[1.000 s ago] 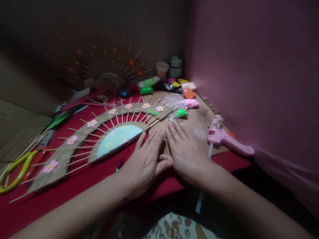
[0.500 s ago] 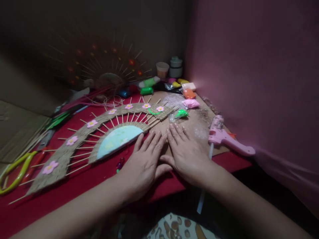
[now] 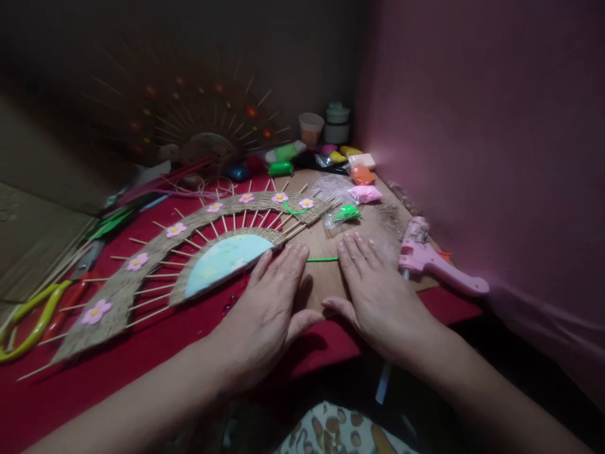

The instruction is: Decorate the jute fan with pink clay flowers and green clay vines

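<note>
Both my hands lie flat, palms down, on a brown board, with a gap between them. A thin green clay strand [image 3: 322, 259] spans that gap, its ends hidden beneath my fingers. My left hand [image 3: 274, 296] is open, its fingertips near the straight edge of a fan-shaped craft [image 3: 161, 252] of sticks and woven twine. Pink clay flowers [image 3: 176, 229] dot the fan's outer band, and a curved green strand [image 3: 293, 209] lies by the last two flowers. My right hand [image 3: 373, 290] is open too, left of a pink glue gun [image 3: 430, 261].
Packets of coloured clay, among them green [image 3: 348, 212], pink [image 3: 365, 193] and orange [image 3: 362, 174], lie at the board's far side. Yellow-handled scissors [image 3: 38, 325] rest at left. A second fan [image 3: 208, 120], a cup [image 3: 311, 129] and a jar [image 3: 337, 123] stand at the back.
My hands have moved apart, the right one shifting rightward. The green strand between them now shows, where before my hands covered that spot.
</note>
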{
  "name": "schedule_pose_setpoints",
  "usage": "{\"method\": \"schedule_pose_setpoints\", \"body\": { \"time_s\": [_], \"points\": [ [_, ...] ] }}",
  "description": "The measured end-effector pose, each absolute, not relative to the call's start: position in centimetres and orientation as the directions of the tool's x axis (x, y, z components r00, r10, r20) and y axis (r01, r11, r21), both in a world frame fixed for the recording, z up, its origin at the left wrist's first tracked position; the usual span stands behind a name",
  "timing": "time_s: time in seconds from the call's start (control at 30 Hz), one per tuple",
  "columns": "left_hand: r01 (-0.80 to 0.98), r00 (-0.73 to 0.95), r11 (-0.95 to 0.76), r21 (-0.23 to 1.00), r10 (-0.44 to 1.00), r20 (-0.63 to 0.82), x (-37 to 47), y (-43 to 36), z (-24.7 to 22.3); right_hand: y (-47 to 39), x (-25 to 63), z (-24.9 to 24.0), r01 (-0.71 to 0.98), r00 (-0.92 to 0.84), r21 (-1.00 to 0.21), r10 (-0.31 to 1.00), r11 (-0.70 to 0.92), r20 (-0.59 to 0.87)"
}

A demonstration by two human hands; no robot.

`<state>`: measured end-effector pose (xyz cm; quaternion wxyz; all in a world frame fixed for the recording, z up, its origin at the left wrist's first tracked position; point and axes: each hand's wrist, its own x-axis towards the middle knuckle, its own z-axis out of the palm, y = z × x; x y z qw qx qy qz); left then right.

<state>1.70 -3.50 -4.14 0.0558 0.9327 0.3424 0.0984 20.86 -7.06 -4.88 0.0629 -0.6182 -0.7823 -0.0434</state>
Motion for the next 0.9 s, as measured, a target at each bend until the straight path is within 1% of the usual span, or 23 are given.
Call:
{"method": "schedule_pose_setpoints", "body": {
  "time_s": [0.13, 0.23, 0.3, 0.43, 0.53, 0.63, 0.7, 0.83, 0.9],
  "points": [
    [0.607, 0.782, -0.788, 0.102, 0.615, 0.104, 2.1, -4.2, -5.2, -7.0, 20.4, -5.3, 0.965, -0.257, -0.008, 0.953, 0.262, 0.157],
    [0.594, 0.794, -0.803, 0.052, 0.595, 0.124, 1.9, -5.1, -6.0, -7.7, 20.6, -5.8, 0.96, -0.274, -0.003, 0.947, 0.278, 0.165],
    [0.586, 0.8, -0.81, 0.039, 0.585, 0.134, 1.9, -5.4, -6.2, -8.0, 20.7, -5.9, 0.957, -0.285, 0.0, 0.943, 0.289, 0.173],
    [0.59, 0.795, -0.805, 0.064, 0.592, 0.129, 2.0, -4.4, -5.4, -7.5, 20.7, -5.5, 0.963, -0.267, -0.002, 0.95, 0.271, 0.16],
    [0.643, 0.741, -0.759, 0.103, 0.651, 0.162, 1.8, -3.2, -4.1, -6.7, 20.6, -4.9, 0.97, -0.237, -0.011, 0.959, 0.242, 0.153],
    [0.687, 0.694, -0.717, 0.115, 0.695, 0.189, 1.2, -2.6, -3.3, -6.5, 20.9, -4.6, 0.972, -0.228, -0.01, 0.958, 0.233, 0.173],
    [0.689, 0.697, -0.715, 0.118, 0.698, 0.165, 1.0, -2.6, -3.3, -6.7, 21.2, -4.6, 0.974, -0.221, -0.005, 0.96, 0.226, 0.173],
    [0.679, 0.718, -0.722, 0.132, 0.691, 0.089, 1.2, -2.9, -3.9, -6.8, 21.4, -4.7, 0.976, -0.215, 0.001, 0.969, 0.216, 0.126],
    [0.672, 0.726, -0.729, 0.13, 0.683, 0.078, 1.3, -3.4, -4.1, -7.0, 21.5, -5.0, 0.976, -0.217, -0.004, 0.97, 0.219, 0.11]
  ]
}}
